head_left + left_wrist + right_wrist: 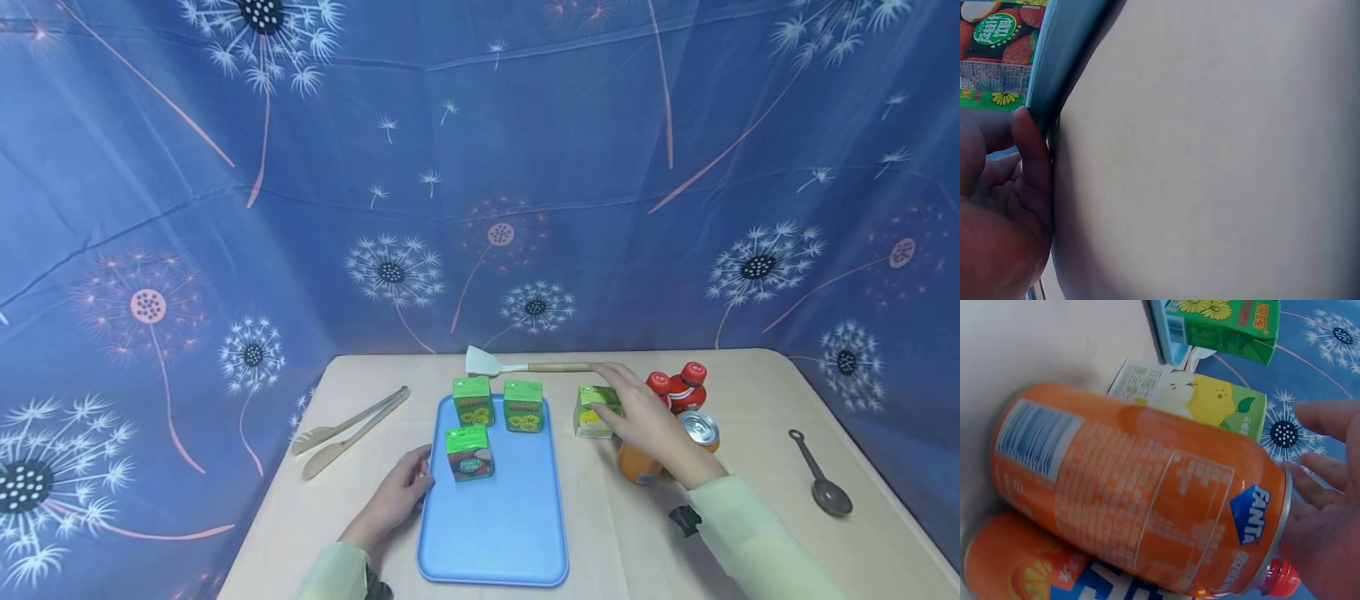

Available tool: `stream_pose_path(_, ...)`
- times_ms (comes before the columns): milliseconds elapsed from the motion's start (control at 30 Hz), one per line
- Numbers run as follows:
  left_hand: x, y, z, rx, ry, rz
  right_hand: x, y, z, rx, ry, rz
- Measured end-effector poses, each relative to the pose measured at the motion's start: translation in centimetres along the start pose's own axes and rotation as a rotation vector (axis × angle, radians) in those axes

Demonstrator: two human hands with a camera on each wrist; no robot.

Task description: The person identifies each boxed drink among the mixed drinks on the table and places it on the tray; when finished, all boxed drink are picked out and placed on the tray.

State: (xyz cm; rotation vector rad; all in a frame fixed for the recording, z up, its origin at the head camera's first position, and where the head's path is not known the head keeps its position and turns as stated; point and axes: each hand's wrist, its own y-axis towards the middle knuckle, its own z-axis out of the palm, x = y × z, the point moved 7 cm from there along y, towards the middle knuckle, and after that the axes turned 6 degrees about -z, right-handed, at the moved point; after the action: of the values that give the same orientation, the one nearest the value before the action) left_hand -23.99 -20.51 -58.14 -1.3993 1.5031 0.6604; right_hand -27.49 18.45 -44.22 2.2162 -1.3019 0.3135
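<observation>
My left hand [397,492] is at the left rim of a blue tray [495,533], its fingers bent and a fingertip on the edge. Toward the tray's far end stand three green juice boxes: a strawberry-pictured one [469,454] and two with yellow flowers [472,403] [523,407]. Right of the tray, a yellow-and-green drink box [595,412] stands on the table. Over it reaches my right hand [648,425], fingers spread around its top. In the right wrist view a gap shows between the fingers and that drink box [1244,406]; contact is hard to tell.
Beneath my right forearm stand orange Fanta cans [1141,487], with red-capped bottles [687,388] behind them. A white spatula [558,367] lies behind the tray. Tongs [352,429] lie on the left, a dark spoon [823,483] on the right. A patterned blue cloth [480,167] hangs behind.
</observation>
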Motion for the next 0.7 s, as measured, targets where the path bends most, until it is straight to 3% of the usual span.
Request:
stream_pose_path(300,-0.2,-0.2,-0.1,-0.002,-0.005,-0.002,0.0,0.5,0.5,0.037,-0.098,0.044)
stream_pose_path(700,-0.3,-0.4,0.0,0.007,-0.029,0.001,-0.6,1.5,1.4,0.136,-0.142,0.182)
